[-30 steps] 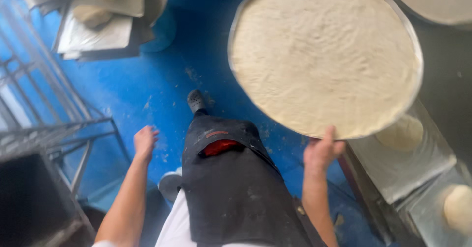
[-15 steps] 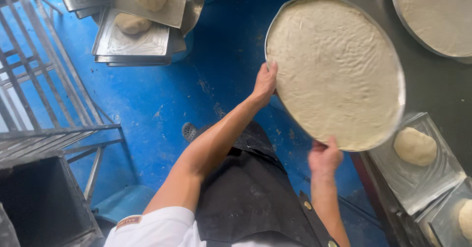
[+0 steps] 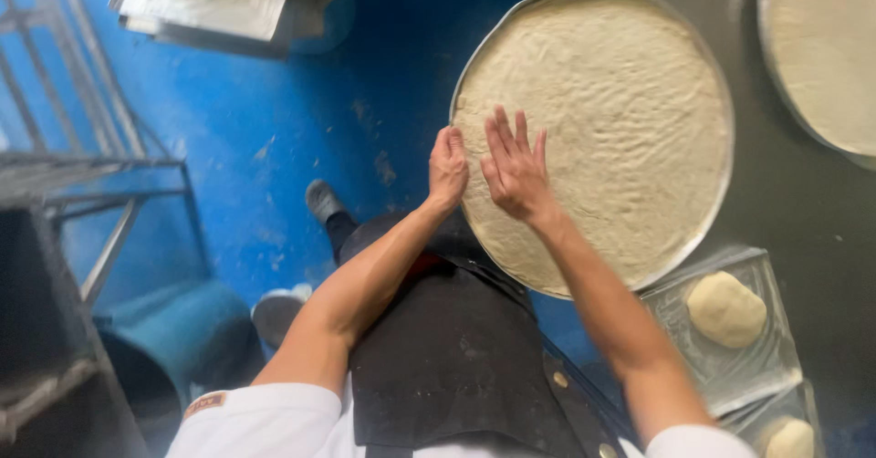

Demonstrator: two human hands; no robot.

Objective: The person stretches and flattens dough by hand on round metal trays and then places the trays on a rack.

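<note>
A large round metal pan (image 3: pixel 725 193) filled with flat pale dough (image 3: pixel 611 120) lies at the edge of a steel worktop, overhanging the blue floor. My left hand (image 3: pixel 448 166) curls over the pan's left rim, fingers bent against the edge. My right hand (image 3: pixel 515 168) lies flat on the dough near that same rim, fingers spread. Both arms reach out over my black apron (image 3: pixel 447 358).
A second pan of flat dough (image 3: pixel 821 47) sits at the top right. Two dough balls (image 3: pixel 725 307) (image 3: pixel 789 440) rest on square metal trays at the lower right. Stacked metal trays (image 3: pixel 219 2) lie on the blue floor, with a metal rack (image 3: pixel 82 148) at left and a blue bucket (image 3: pixel 173 330) below it.
The pan has come down from a tilted hold onto the worktop. My right hand moved from its lower rim up onto the dough; my left hand stayed at the left rim.
</note>
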